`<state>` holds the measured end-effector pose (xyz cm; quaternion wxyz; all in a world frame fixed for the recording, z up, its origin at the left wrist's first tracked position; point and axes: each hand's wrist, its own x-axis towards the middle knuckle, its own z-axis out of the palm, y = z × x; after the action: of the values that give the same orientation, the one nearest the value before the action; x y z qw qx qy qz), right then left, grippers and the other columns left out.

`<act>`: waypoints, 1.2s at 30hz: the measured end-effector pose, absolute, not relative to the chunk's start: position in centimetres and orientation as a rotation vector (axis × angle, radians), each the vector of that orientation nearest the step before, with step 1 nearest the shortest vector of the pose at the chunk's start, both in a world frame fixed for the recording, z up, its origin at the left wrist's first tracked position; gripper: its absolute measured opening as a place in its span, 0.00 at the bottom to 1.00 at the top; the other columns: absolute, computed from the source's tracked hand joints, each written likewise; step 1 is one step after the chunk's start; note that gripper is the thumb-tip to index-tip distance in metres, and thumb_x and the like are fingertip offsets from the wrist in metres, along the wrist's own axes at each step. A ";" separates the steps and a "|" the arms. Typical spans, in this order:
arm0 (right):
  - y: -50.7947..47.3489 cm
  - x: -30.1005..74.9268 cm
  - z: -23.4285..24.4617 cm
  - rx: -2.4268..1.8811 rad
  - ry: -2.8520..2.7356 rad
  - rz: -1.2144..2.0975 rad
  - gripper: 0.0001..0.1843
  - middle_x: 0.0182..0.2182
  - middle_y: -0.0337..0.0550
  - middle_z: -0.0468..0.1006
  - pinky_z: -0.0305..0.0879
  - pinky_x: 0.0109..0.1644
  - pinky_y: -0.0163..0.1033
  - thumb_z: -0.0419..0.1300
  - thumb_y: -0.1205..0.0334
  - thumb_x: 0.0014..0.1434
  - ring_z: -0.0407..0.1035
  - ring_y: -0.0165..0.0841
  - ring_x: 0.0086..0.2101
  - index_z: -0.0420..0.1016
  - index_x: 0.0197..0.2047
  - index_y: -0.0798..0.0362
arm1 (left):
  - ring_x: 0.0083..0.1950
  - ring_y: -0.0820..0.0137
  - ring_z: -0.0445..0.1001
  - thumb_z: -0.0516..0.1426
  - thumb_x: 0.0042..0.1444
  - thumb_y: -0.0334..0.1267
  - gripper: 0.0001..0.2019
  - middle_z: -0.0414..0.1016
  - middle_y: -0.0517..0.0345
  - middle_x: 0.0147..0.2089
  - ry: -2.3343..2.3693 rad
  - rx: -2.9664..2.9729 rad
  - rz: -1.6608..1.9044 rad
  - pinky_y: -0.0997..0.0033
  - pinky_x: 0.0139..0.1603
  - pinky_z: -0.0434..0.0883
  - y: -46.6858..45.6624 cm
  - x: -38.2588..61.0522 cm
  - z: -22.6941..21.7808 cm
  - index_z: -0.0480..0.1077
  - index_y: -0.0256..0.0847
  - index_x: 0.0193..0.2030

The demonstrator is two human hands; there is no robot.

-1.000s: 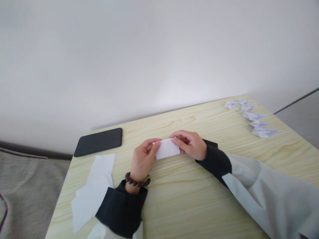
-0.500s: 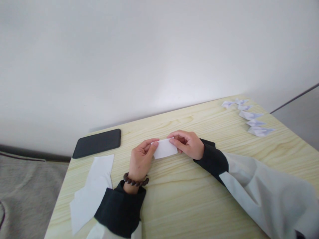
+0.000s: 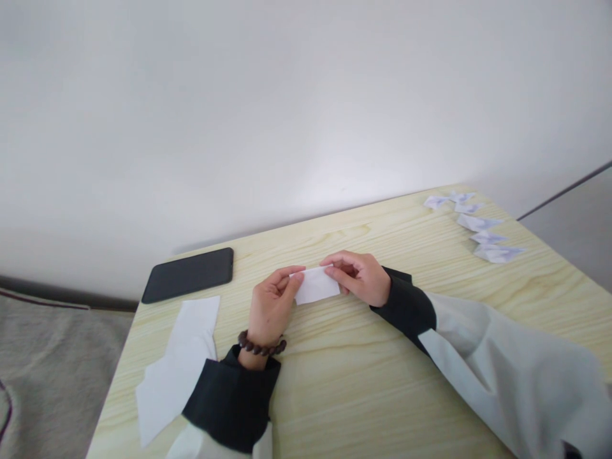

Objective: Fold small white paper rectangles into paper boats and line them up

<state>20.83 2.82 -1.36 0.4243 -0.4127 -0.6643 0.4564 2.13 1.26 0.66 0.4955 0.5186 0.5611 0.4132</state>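
A small white piece of paper (image 3: 317,287), a rectangle that looks folded, is held between both hands above the middle of the table. My left hand (image 3: 273,302) pinches its upper left corner between thumb and fingers, and a dark beaded bracelet circles that wrist. At the upper right corner, my right hand (image 3: 356,276) grips the paper with the thumb on the near side and the fingers behind. The far face of the paper is hidden from me.
White paper sheets (image 3: 174,373) overlap on the left of the pale wooden table (image 3: 363,382). Behind them lies a black phone (image 3: 189,275). Several folded white paper shapes (image 3: 479,223) line the far right. A white wall (image 3: 306,115) borders the back; grey fabric (image 3: 52,370) shows at left.
Almost nothing differs. Both hands keep the same hold on the paper, and the whole view has shifted very slightly.
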 end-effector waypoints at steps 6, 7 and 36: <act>2.7 20.8 -1.2 -1.000 -1.734 1.071 0.10 0.22 0.34 0.72 0.61 0.21 0.28 0.56 0.58 0.59 0.65 0.22 0.16 0.73 0.41 0.54 | 0.24 0.74 0.69 0.60 0.48 0.50 0.20 0.76 0.58 0.25 1.401 1.280 0.940 0.79 0.23 0.62 1.1 2.1 1.0 0.75 0.35 0.41; 2.7 20.8 -1.2 -0.997 -1.751 1.060 0.10 0.21 0.34 0.72 0.61 0.21 0.27 0.56 0.58 0.59 0.64 0.22 0.16 0.73 0.41 0.54 | 0.23 0.74 0.68 0.60 0.47 0.51 0.21 0.75 0.58 0.24 1.416 1.305 0.927 0.79 0.21 0.61 1.1 2.0 0.9 0.75 0.35 0.41; 2.4 20.7 -0.8 -0.977 -2.028 0.738 0.05 0.24 0.38 0.72 0.58 0.26 0.29 0.57 0.63 0.55 0.62 0.25 0.23 0.70 0.30 0.54 | 0.16 0.80 0.53 0.58 0.51 0.40 0.08 0.71 0.63 0.21 1.451 1.767 0.896 0.78 0.18 0.54 0.3 3.3 1.2 0.76 0.39 0.30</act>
<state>20.70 2.39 -0.76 0.3769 -0.3819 -0.7929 0.2888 3.33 0.27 1.21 0.3361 0.6777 0.5566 0.3435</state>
